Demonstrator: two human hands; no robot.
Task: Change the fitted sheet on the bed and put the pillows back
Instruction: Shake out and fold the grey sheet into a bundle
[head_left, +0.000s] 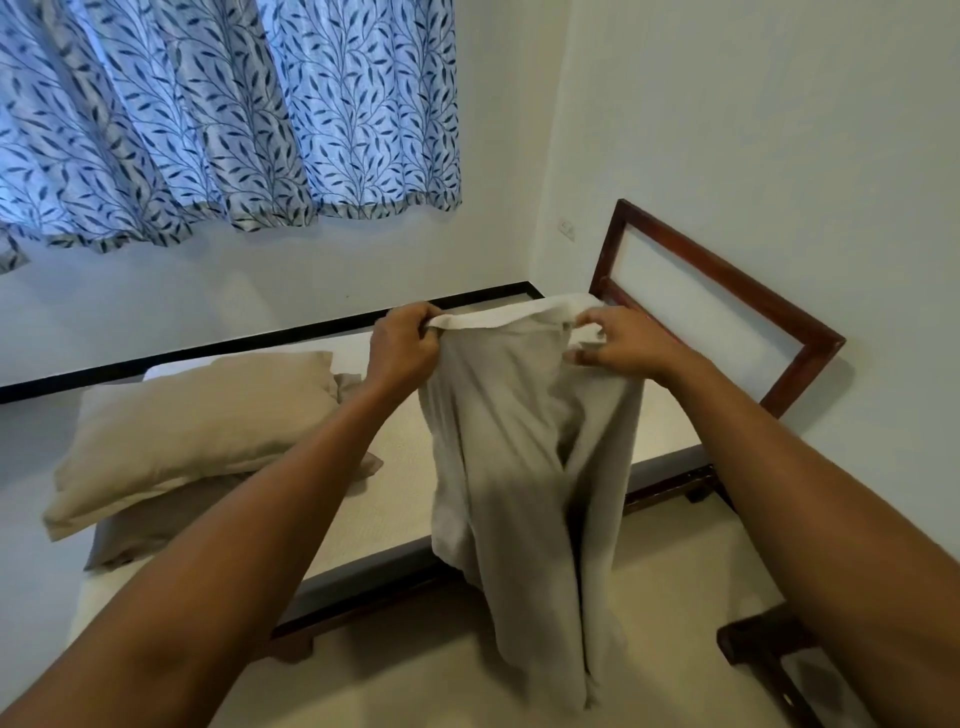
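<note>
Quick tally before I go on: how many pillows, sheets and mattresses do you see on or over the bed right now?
Pillows: 2 (upper pillow stacked on lower pillow)
Sheets: 1 (sheet, held up by left hand and right hand)
Mattresses: 1 (mattress, bare)
Total: 4

Your arms stretch forward, both raised. Your left hand (404, 343) curls its fingers round the sheet (519, 441) hem; your right hand (618, 343) pinches it between thumb and fingertips.
</note>
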